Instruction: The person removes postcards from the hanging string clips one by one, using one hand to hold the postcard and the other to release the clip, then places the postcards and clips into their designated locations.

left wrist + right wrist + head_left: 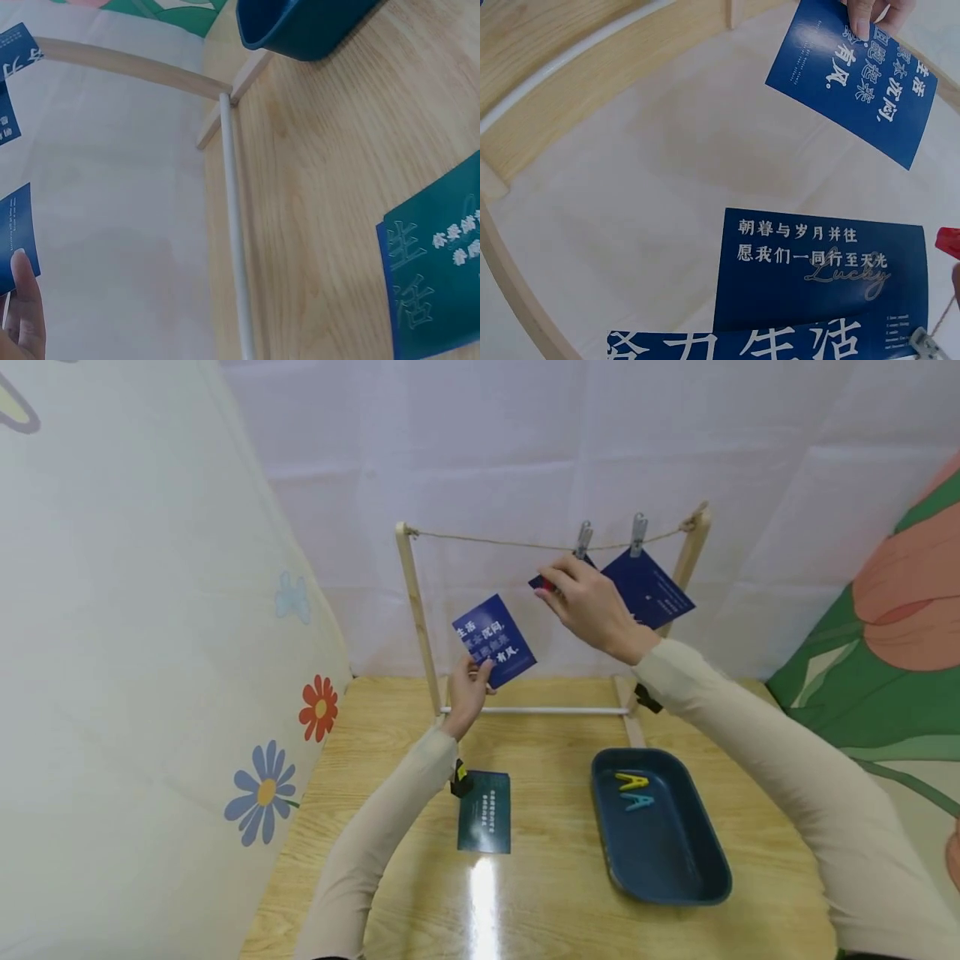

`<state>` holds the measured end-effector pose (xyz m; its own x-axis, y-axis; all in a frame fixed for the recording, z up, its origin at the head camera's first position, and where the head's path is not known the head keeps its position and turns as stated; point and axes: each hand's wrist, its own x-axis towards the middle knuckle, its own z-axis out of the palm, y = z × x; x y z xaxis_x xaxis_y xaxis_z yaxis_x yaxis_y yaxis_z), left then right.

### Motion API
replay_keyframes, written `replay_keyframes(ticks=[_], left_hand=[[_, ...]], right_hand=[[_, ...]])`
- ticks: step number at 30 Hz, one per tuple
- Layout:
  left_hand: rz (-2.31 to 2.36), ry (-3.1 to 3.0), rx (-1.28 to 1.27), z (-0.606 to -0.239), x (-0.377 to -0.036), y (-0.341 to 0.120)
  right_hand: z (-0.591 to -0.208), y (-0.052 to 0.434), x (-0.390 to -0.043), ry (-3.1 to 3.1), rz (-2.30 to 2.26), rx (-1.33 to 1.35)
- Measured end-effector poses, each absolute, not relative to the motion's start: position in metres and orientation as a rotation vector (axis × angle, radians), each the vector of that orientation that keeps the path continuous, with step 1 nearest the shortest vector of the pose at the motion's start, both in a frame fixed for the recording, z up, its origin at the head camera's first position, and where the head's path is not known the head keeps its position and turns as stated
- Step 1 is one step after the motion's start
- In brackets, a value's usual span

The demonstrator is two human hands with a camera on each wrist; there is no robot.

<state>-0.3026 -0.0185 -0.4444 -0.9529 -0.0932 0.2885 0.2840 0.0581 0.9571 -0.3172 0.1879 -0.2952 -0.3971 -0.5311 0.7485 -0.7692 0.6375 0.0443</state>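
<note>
My left hand [468, 689] pinches a dark blue card [498, 639] with white lettering by its lower edge, in front of the twine [491, 540]. Higher and to the right, my right hand [592, 606] holds a small red clothespin [949, 241], mostly hidden by the fingers. Two blue cards hang from the twine by clear clothespins. The one at the right [652, 585] is tilted; the other card [821, 274] is largely behind my right hand in the head view.
A wooden frame [416, 610] carries the twine. On the table [547, 827] lies a green card [483, 814], with a blue edge showing beneath it. A dark blue tray [667, 893] holds a yellow clothespin [632, 781] and a light blue clothespin [637, 802].
</note>
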Motion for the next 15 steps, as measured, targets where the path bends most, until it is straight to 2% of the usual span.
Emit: replay_keyframes(ticks=[15], left_hand=[[-1.994, -2.128, -0.141, -0.477, -0.288, -0.030]], right_hand=[[-0.320, 0.198, -0.302, -2.179, 0.394, 1.055]])
